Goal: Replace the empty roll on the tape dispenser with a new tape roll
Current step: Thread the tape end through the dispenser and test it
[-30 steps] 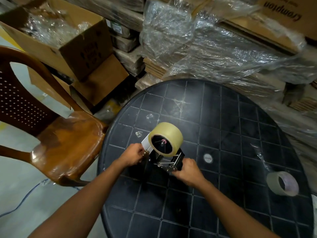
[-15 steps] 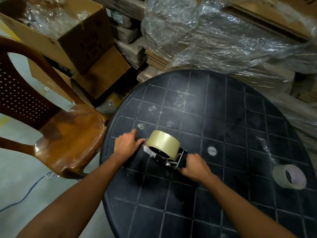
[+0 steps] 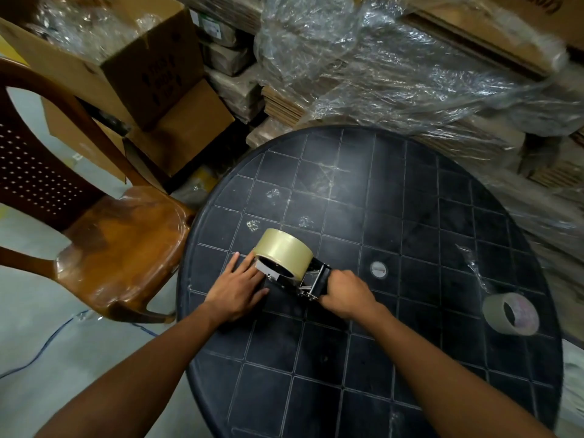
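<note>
We look down from head height at a round black table (image 3: 410, 358) with a grid pattern. Near its left edge lies the dispenser (image 3: 311, 281), now tipped flat on its side. A second ago we held it more upright, with the open core of the new roll (image 3: 282, 252) facing us; now the roll sits lower, and we see its pale curved side and only a sliver of its dark core.

Our left hand (image 3: 238, 287) has let go and rests open, palm down on the table, fingers spread, with the fingertips just touching the roll's near rim. It holds nothing. Our right hand (image 3: 346, 294) stays closed around the dispenser's black end by the metal roller.

The new roll appears seated on the dispenser, so the swap itself seems done. We judge that laying the tool down marks the finishing stage, perhaps threading the tape end through the roller. We cannot see a loose end.

The old roll (image 3: 512, 312) lies well apart at the right edge of the table, on its side. A brown chair (image 3: 120, 245) stands just left of the table, and wrapped cartons (image 3: 395, 67) are stacked behind.
</note>
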The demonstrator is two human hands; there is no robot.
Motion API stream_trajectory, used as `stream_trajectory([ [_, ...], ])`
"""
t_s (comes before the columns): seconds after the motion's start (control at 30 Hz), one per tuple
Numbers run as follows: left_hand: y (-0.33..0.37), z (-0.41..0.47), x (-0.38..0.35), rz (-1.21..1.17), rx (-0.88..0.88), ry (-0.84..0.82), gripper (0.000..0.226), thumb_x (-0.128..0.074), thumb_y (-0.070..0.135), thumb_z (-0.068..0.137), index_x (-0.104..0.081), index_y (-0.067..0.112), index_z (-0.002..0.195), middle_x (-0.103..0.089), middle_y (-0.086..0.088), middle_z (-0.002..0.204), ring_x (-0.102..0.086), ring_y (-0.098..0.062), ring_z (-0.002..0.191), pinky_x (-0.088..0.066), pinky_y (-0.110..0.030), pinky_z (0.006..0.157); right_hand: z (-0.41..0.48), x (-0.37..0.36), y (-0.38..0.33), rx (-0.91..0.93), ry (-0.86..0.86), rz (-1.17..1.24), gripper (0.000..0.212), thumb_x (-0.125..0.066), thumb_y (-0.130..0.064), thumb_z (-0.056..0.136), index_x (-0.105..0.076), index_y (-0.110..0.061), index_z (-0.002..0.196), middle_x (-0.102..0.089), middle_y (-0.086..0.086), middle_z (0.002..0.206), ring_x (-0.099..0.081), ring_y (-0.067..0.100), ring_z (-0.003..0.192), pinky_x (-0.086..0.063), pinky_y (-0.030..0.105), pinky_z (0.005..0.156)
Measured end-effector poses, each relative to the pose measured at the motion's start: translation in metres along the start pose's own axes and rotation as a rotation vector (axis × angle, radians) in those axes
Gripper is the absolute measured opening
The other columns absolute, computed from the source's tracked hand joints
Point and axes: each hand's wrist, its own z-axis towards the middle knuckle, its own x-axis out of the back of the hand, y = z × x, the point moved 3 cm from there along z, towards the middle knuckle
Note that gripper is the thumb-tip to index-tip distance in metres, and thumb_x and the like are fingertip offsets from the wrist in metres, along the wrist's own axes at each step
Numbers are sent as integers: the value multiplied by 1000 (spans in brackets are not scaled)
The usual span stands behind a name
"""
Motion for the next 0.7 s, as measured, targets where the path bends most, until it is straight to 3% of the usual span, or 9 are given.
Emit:
stream_trajectory([
  [0.1, -2, 0, -1, 31, 35, -84, 61, -25, 55, 97, -26, 21, 148, -26, -1, 159, -11, -25, 149, -19, -53, 118, -16, 3, 26, -44, -28, -1, 17, -62, -30, 80, -62, -14, 86, -67, 6, 86, -64, 25, 73, -51, 34, 64],
  [0.2, 2, -1, 0, 43, 84, -154, 67, -19, 57, 96, -7, 24, 154, -3, 3, 163, 1, -23, 150, -12, -54, 119, -43, 3, 68, -130, -36, -29, 26, -60, -30, 75, -67, -14, 94, -72, 9, 92, -68, 28, 79, -52, 32, 66],
  [0.3, 17, -2, 3, 42, 163, -170, 72, -21, 59, 94, -10, 19, 153, -5, -1, 163, 1, -24, 150, -10, -55, 119, -61, 4, 84, -166, -51, -29, 29, -59, -27, 73, -67, -11, 95, -73, 10, 97, -69, 29, 83, -54, 33, 68],
  [0.47, 62, 8, -4, 45, -31, -153, 75, -25, 60, 94, -24, 9, 150, -25, -9, 159, -12, -24, 148, -7, -47, 115, -58, 22, 67, -86, -8, -57, 27, -58, -32, 74, -66, -13, 92, -70, 8, 91, -66, 29, 77, -54, 34, 67],
  [0.6, 68, 10, -13, -25, 32, -143, 80, -16, 66, 94, -16, 12, 152, -16, -7, 161, -2, -21, 150, -2, -47, 119, -53, 36, 52, -36, -48, -131, 15, -59, -25, 81, -56, -12, 88, -60, 6, 85, -59, 26, 74, -51, 35, 69],
  [0.7, 67, 8, -14, -24, 38, -164, 81, -13, 69, 92, -9, 15, 153, -9, -5, 162, 4, -19, 150, -4, -48, 121, -55, 39, 48, -22, -68, -175, 17, -59, -26, 82, -55, -13, 91, -62, 8, 91, -63, 28, 80, -55, 38, 74],
])
